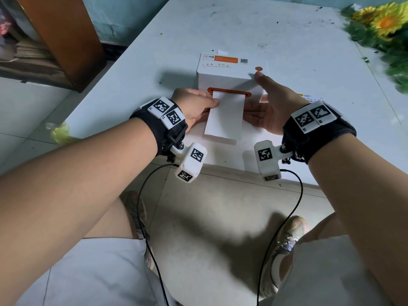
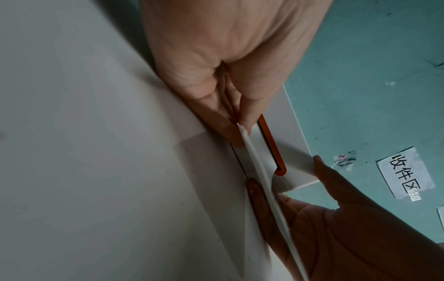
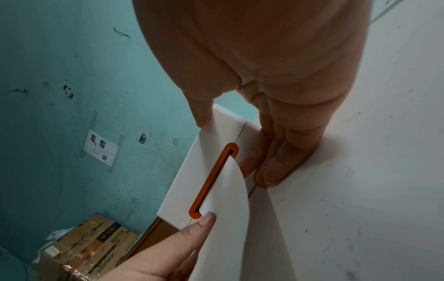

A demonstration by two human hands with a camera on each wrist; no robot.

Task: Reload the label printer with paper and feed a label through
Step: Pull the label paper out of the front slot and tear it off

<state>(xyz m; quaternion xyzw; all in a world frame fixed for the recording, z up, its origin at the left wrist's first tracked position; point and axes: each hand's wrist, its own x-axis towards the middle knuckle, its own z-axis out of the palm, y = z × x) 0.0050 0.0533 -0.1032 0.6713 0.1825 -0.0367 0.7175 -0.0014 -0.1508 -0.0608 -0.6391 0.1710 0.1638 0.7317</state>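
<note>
Nearby, artificial sunflowers (image 1: pixel 384 21) at table (image 1: pixel 309 51) corner, left hand (image 1: pixel 194 107) pinching label (image 1: pixel 225 115) — right hand (image 1: pixel 269 107) fingers straight against printer (image 1: pixel 223 74)

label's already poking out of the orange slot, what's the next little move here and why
Probably tear it off. The label hangs well out of the slot, the left hand pinches its left edge, and the right hand steadies the printer with fingers at its side, thumb on top. A short sideways pull against the slot edge should separate it.
</note>
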